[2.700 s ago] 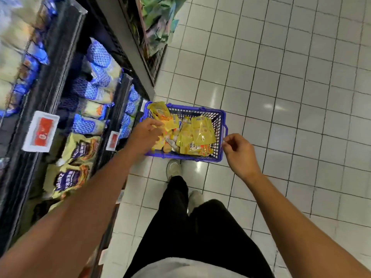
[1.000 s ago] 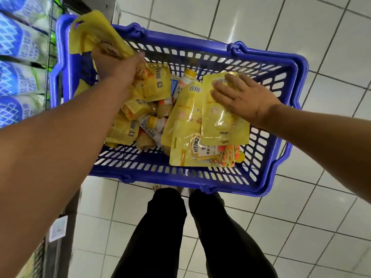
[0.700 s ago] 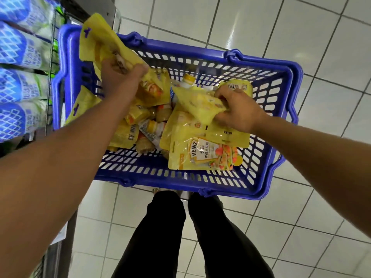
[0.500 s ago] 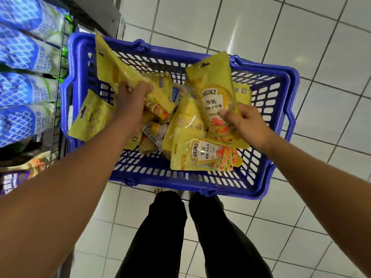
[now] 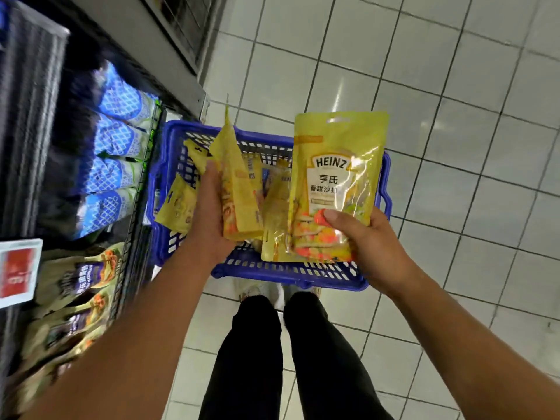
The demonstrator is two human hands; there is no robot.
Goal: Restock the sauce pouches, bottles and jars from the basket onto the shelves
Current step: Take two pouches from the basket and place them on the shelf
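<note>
Yellow foil fills both hands: the right hand (image 5: 366,237) pinches a Heinz sauce pouch (image 5: 336,177) near its lower edge, thumb across the printed face and fingers behind, so the pouch faces up with its long axis running straight away from the person, hang-hole end farthest. The left hand (image 5: 209,213) grips a second yellow pouch (image 5: 236,189) by its lower half, turned almost edge-on, its top corner pointing out past the far edge of the blue basket (image 5: 291,277). Both pouches are held above that basket, which sits on the tiled floor (image 5: 454,147) just ahead of the person's feet and has more yellow pouches (image 5: 178,207) in it, one at its left edge. The shelves (image 5: 142,189) lie to the left, their front just beside the basket's left edge, with blue-and-white packs (image 5: 118,137) on one level and darker pouches (image 5: 88,277) below. The left hand is plainly the nearer one, so its pouch likely has the short swing sideways, while the right pouch would have to cross over the basket; which slot takes yellow pouches is too blurred to tell
</note>
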